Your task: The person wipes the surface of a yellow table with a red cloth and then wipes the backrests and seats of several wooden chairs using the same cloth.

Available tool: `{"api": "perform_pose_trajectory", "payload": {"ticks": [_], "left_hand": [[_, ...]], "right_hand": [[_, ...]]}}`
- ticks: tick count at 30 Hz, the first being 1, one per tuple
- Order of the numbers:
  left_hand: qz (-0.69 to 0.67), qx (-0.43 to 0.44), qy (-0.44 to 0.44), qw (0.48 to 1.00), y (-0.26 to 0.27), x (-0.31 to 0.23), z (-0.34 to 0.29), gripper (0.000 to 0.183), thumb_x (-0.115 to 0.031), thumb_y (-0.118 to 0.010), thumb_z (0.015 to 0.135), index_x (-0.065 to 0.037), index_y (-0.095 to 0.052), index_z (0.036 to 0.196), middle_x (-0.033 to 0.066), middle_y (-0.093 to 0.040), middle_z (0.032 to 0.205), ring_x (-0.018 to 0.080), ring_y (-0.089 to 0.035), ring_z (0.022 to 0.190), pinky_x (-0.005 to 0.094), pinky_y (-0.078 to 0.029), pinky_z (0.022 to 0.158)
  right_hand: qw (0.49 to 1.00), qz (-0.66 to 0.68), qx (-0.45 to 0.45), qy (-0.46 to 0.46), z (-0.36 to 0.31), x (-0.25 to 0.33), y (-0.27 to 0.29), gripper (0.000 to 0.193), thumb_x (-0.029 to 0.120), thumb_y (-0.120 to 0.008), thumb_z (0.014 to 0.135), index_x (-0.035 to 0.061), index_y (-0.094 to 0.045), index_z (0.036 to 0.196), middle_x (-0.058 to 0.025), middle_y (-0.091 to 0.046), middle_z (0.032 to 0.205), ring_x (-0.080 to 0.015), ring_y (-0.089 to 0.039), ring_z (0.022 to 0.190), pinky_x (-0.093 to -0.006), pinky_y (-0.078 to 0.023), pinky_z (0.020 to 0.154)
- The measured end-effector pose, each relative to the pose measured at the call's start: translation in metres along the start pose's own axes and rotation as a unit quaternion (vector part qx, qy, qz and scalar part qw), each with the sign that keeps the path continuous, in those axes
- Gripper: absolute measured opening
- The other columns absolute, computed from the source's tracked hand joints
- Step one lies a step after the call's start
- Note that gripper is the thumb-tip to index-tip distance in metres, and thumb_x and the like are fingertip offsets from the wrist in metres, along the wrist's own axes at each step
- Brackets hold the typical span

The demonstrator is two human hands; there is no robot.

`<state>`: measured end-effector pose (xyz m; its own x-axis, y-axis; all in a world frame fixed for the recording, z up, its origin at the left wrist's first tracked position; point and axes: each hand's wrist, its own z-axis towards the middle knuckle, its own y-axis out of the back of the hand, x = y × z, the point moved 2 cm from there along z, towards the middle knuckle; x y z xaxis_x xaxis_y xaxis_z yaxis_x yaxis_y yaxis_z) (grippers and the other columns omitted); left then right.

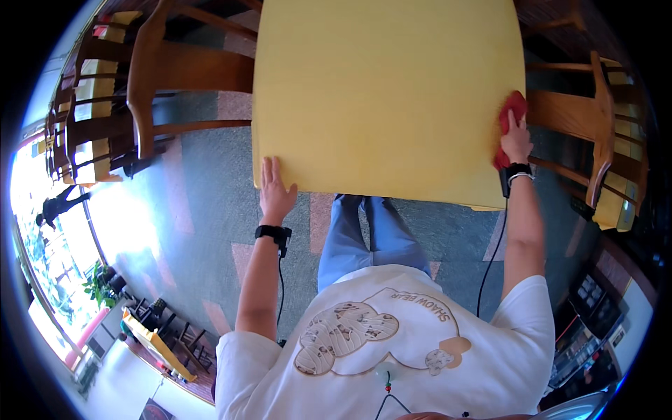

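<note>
A yellow table [388, 98] spreads out in front of me, its surface plain and bare-looking. Flat on its near left corner rests my left hand [277, 189], fingers stretched out and holding nothing. At the right edge, my right hand [516, 142] presses on a crumpled red cloth [513, 108] and grips it. Part of the cloth is hidden under the palm, and it reaches the table's rim. Each wrist wears a black band with a cable.
Wooden chairs stand close on both sides, one at the left [189, 66] and one at the right [574, 112]. More yellow tables and chairs lie beyond. Bright windows [56, 259] and a green plant [101, 283] are at far left. The grey floor [203, 210] has pinkish tiles.
</note>
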<state>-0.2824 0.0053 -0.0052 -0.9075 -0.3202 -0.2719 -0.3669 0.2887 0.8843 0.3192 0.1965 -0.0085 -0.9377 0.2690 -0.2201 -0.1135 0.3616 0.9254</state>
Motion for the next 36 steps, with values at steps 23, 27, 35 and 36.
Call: {"api": "perform_pose_trajectory", "payload": {"ticks": [23,27,35,36], "left_hand": [[-0.144,-0.054,-0.132,0.979,0.023,0.066,-0.023,0.053,0.002,-0.051,0.082,0.004,-0.05,0.135,0.019,-0.043,0.148,0.034,-0.043,0.136,0.0393,-0.04,0.111],[-0.243,-0.075,-0.149,0.956,0.017,0.081,-0.028,0.052,0.005,-0.049,0.084,0.006,-0.046,0.135,0.0246,-0.043,0.146,0.0396,-0.043,0.135,0.0415,-0.039,0.112],[-0.522,0.058,-0.064,0.849,0.007,0.111,-0.016,0.062,-0.001,-0.054,0.09,0.0,-0.032,0.148,0.024,-0.05,0.137,0.0315,-0.05,0.13,0.037,-0.041,0.106],[-0.618,0.126,-0.005,0.776,0.017,0.116,-0.013,0.061,-0.002,-0.055,0.091,-0.001,-0.032,0.148,0.0218,-0.054,0.134,0.0279,-0.052,0.126,0.0357,-0.043,0.104]], "right_hand": [[0.983,0.08,-0.075,0.148,-0.259,0.194,-0.025,0.082,0.005,-0.069,0.073,0.0295,-0.044,0.147,-0.0117,-0.053,0.13,-0.0352,-0.055,0.113,-0.0509,-0.049,0.087],[0.966,0.077,-0.07,0.238,-0.285,0.257,-0.018,0.08,0.007,-0.069,0.075,0.0304,-0.043,0.147,-0.0104,-0.051,0.132,-0.0352,-0.053,0.115,-0.0509,-0.048,0.089],[0.894,0.083,-0.015,0.439,-0.373,0.463,0.029,0.085,0.013,-0.081,0.071,0.0291,-0.046,0.146,-0.0066,-0.052,0.127,-0.0285,-0.054,0.112,-0.0497,-0.041,0.095],[0.899,0.085,-0.019,0.429,-0.378,0.476,0.03,0.085,0.013,-0.082,0.071,0.0292,-0.046,0.146,-0.0064,-0.053,0.127,-0.0283,-0.054,0.112,-0.0493,-0.041,0.094]]}}
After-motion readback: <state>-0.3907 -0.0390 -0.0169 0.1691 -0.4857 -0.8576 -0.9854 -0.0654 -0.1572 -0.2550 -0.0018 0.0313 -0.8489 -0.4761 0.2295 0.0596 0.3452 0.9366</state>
